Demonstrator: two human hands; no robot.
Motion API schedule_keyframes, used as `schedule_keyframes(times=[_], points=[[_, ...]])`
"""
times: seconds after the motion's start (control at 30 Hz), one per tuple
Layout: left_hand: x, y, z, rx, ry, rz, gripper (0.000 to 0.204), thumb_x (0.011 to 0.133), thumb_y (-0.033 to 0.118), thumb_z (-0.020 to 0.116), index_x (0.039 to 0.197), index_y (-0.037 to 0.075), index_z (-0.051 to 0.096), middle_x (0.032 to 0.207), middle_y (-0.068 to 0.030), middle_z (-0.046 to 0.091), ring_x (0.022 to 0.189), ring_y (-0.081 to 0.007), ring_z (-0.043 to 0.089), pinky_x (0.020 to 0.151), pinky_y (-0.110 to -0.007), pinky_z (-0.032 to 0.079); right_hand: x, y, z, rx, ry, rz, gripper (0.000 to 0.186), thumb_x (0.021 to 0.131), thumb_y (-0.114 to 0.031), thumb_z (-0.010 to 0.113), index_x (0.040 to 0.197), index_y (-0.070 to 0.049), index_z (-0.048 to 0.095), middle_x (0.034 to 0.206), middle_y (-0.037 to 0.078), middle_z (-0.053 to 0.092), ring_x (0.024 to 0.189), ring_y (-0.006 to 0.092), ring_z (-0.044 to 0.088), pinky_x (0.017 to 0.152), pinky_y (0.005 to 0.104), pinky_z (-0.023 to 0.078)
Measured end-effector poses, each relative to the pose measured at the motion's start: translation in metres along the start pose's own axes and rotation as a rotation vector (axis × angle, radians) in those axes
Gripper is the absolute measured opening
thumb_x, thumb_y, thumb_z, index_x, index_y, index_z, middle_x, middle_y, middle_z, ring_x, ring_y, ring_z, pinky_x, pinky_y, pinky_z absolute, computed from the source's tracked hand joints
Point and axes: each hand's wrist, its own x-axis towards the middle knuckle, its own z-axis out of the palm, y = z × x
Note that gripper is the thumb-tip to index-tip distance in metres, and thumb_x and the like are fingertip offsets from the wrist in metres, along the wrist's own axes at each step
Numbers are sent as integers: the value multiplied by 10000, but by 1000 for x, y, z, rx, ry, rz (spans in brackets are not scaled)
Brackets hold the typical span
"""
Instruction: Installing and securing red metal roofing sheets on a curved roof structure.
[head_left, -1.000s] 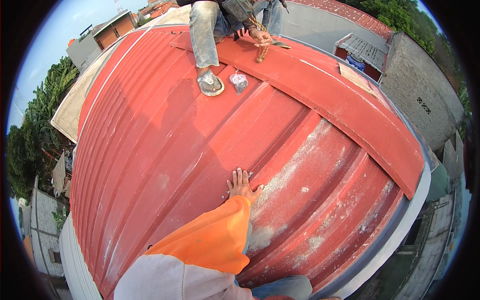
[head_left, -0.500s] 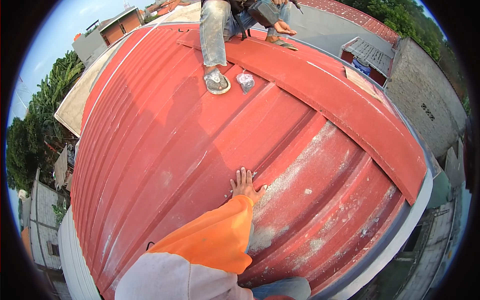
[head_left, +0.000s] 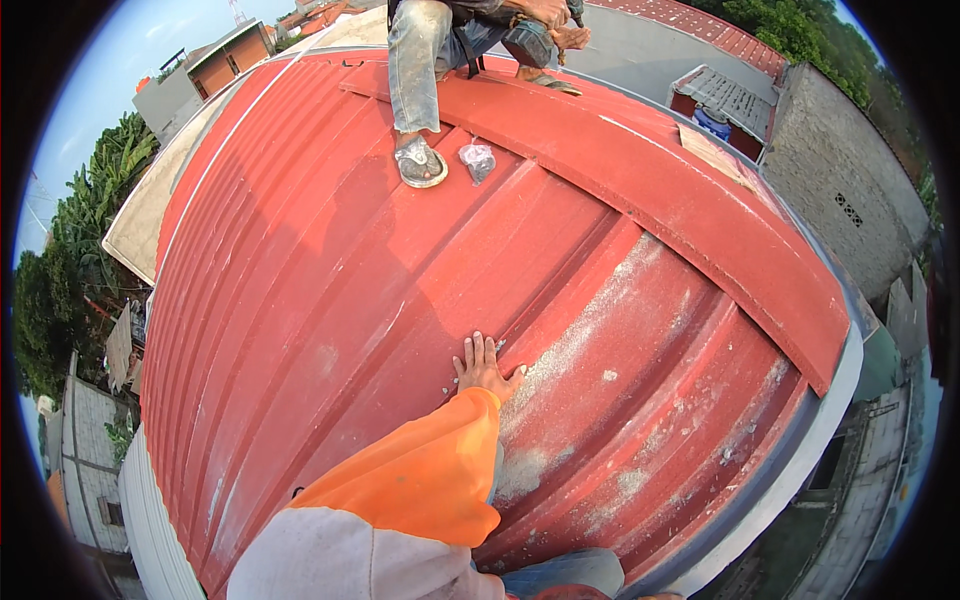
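Note:
My left hand [head_left: 484, 372] lies palm down on the red corrugated metal roof [head_left: 350, 330], fingers spread beside a raised rib. It holds nothing. An orange and grey sleeve covers that arm. At the lower edge, only a sliver of skin shows of what seems to be my right hand [head_left: 660, 597]; its fingers are hidden. Farther up, a co-worker in worn jeans squats on the roof, holding what looks like a dark power drill [head_left: 528, 42]. Next to that person's sandal [head_left: 420, 163] rests a small clear plastic bag [head_left: 477, 160] with dark contents.
A flat red ridge cap [head_left: 640, 190] crosses the roof's upper right. Pale dust and crumbs [head_left: 610, 376] lie on the ribs. The roof drops off at a grey-white edge [head_left: 800, 440] on the right. Trees [head_left: 100, 190] and neighbouring walls [head_left: 840, 170] stand beyond.
The view has shifted slightly. My left hand stays flat on the roof. The co-worker's hands have come closer around the drill. A sliver of skin has appeared at the lower edge.

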Motion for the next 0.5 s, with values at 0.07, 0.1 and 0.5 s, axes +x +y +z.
schedule_keyframes(times=[0.07, 0.1, 0.5], points=[[-1, -1, 1, 0, -1, -1, 953, 837, 656, 490, 1502, 18, 246, 1593, -167, 142, 1485, -307, 85, 1168, -571, 125, 2, -3, 2, 24, -1, 38, 518, 854, -273, 463, 1207, 101, 531, 1110, 245, 599, 961, 336, 585, 850, 514, 470], [-1, -3, 1, 0, -1, -4, 955, 836, 658, 490, 1502, 19, 245, 1593, -167, 144, 1484, -307, 87, 1169, -568, 124, 2, -5, 3, 32, -3, 51, 518, 859, -283, 455, 1207, 93, 534, 1113, 242, 601, 965, 339, 586, 851, 514, 469], [1, -6, 3, 0, 42, 23, 937, 832, 640, 507, 1485, 6, 284, 1582, -189, 169, 1474, -328, 128, 1155, -585, 156, 14, -9, 18, 192, 17, 216, 537, 920, -402, 364, 1211, -2, 572, 1145, 203, 621, 1008, 374, 593, 865, 517, 465]])
